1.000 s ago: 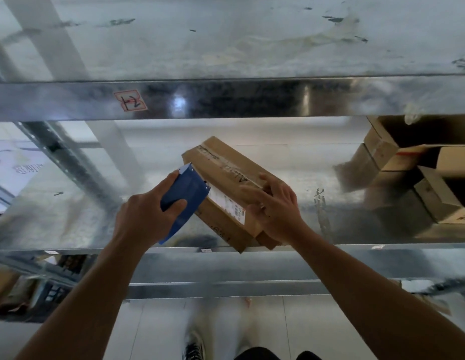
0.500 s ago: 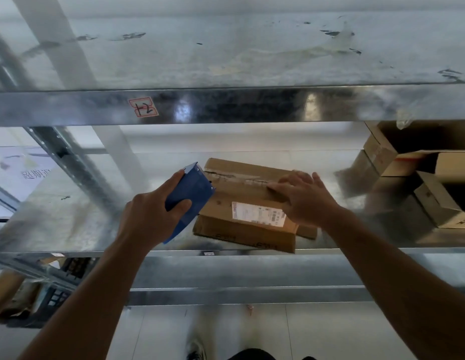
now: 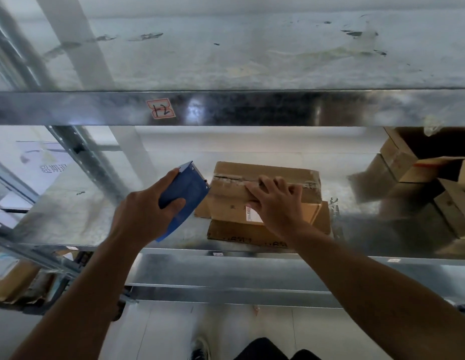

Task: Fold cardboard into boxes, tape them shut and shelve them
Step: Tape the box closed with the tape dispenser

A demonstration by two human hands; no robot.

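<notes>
Mid-frame, the right hand (image 3: 275,203) presses flat, fingers spread, on the taped brown cardboard box (image 3: 262,203) on the galvanised metal shelf (image 3: 96,224); the left hand (image 3: 145,214) grips a blue plastic tape dispenser (image 3: 186,196).

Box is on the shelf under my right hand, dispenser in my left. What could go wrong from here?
The box sits near the front edge of the shelf; released there, it might tip off. The tape dispenser in the left hand is right beside the box's end and could snag its wrinkled tape seam.
</notes>
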